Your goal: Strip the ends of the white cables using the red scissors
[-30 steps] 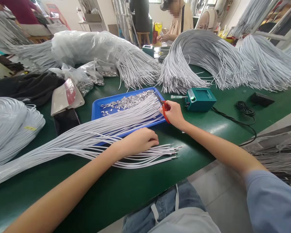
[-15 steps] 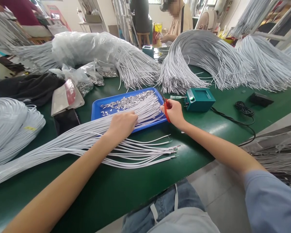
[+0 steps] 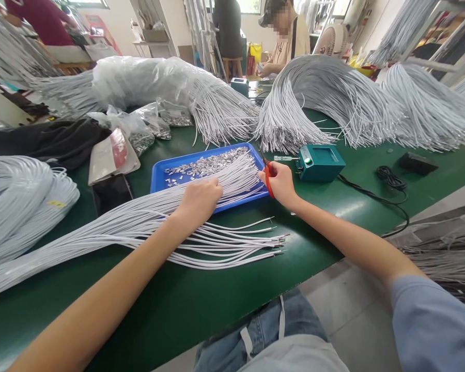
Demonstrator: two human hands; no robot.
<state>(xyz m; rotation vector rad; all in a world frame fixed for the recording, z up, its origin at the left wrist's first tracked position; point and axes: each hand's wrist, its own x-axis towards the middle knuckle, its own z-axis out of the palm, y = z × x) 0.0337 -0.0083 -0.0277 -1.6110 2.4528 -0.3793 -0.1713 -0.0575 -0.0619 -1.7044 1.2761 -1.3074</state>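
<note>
Evidently the left hand [image 3: 199, 199] pressed closed on the white cables [image 3: 232, 178] fanned across the blue tray [image 3: 158, 175]; the right hand [image 3: 281, 181] gripped red scissors [image 3: 268, 178] at their tips; a loose strand could likely slip and get miscut.

The left hand [image 3: 199, 200] has left the loose cut wires [image 3: 240, 243] near the worktop edge and now rests on the wire bundle [image 3: 139, 219] at the blue tray [image 3: 158, 175]
</note>
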